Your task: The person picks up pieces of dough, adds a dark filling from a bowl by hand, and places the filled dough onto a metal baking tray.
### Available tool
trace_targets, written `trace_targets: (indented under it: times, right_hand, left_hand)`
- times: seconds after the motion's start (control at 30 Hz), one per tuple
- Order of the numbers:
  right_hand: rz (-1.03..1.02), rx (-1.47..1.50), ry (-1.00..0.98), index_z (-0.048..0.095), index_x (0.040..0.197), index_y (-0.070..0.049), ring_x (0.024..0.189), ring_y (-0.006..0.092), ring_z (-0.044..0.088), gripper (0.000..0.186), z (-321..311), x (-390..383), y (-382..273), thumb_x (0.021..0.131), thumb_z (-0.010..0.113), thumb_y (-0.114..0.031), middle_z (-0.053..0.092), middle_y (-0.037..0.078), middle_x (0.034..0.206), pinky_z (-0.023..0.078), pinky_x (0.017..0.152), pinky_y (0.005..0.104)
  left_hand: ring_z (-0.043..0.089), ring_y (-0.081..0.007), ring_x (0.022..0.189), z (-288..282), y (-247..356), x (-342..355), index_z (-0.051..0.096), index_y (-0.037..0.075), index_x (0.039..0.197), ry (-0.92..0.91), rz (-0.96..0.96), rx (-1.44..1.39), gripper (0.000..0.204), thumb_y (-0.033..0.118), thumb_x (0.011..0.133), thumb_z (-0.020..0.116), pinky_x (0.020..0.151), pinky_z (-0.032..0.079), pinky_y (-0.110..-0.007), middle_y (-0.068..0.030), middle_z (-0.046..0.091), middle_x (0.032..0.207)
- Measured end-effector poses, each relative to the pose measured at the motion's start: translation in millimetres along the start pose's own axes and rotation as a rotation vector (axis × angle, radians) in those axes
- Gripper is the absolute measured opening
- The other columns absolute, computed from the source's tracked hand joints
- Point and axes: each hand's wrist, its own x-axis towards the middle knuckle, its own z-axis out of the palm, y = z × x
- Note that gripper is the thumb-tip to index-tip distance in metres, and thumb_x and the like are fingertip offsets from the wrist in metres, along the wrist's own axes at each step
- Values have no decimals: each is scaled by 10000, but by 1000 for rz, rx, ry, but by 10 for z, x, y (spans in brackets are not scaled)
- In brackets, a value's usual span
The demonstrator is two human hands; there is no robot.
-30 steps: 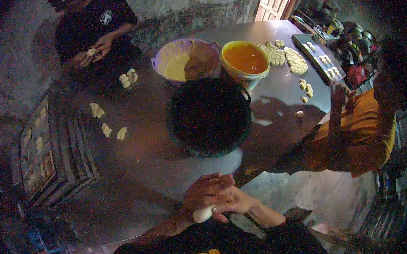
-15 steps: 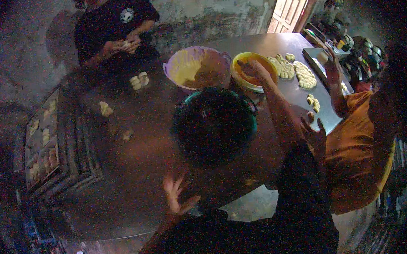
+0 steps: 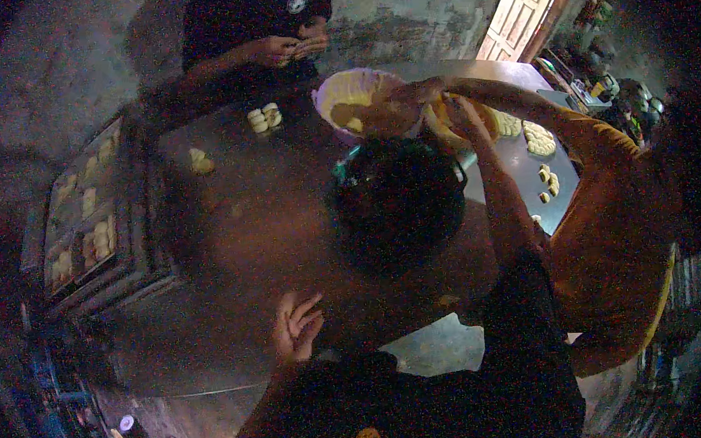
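My left hand is over the near side of the dark table, fingers loosely apart, holding nothing. Stretched far forward on the right, my right hand is at the yellow bowl, its fingers bunched together. Whether anything is between them I cannot make out. Beside that bowl stands a purple basin with pale yellow inside. A co-worker's hand reaches from the right over the basin. In front of both containers is a dark round shape with a little teal at its edge, hiding their near sides.
Stacked trays with dough pieces stand at the left. Small dough pieces lie on the table, and more dough is at the far right. A person in black works opposite; one in orange is close on my right.
The view has shifted, so the table appears farther right and up. My left hand's fingers have drawn closer together. The co-worker in orange has reached across to the purple basin.
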Motion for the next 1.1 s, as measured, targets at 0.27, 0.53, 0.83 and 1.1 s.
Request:
trace_targets:
  times: [0.27, 0.53, 0.83, 1.1]
  right_hand:
    - [40, 634, -595, 627, 1223, -57, 1076, 251, 659, 323, 427, -2265, -1246, 953, 678, -228, 678, 124, 1202, 521, 918, 405]
    - [223, 632, -991, 630, 1214, -60, 1053, 261, 674, 314, 1194, -3862, -1706, 946, 684, -215, 687, 128, 1188, 533, 888, 412]
    - [95, 420, -862, 633, 1203, -63, 1027, 272, 691, 305, 1193, -4400, -1871, 937, 691, -200, 697, 133, 1172, 547, 854, 419]
    - [-477, -4, -803, 635, 1194, -66, 1003, 281, 707, 297, 759, -4781, -2043, 930, 698, -187, 707, 137, 1157, 560, 824, 426]
  left_hand:
    - [613, -230, 1169, -309, 335, 90, 554, 25, 1261, -51, 182, 386, 292, 138, 1000, 619, 1002, 496, -343, -119, 599, 1300]
    - [581, -140, 1161, -1104, 14, -107, 583, 80, 1285, 139, -331, -334, 301, 190, 1008, 618, 1019, 441, -304, -38, 607, 1263]
    - [613, -216, 1131, -1219, 267, -319, 588, 39, 1294, 174, 84, 403, 342, 118, 967, 651, 987, 500, -345, -82, 589, 1256]
    - [645, -222, 1116, -1510, 369, -390, 624, 55, 1231, -174, -622, -700, 311, 20, 924, 664, 974, 544, -350, -75, 648, 1208]
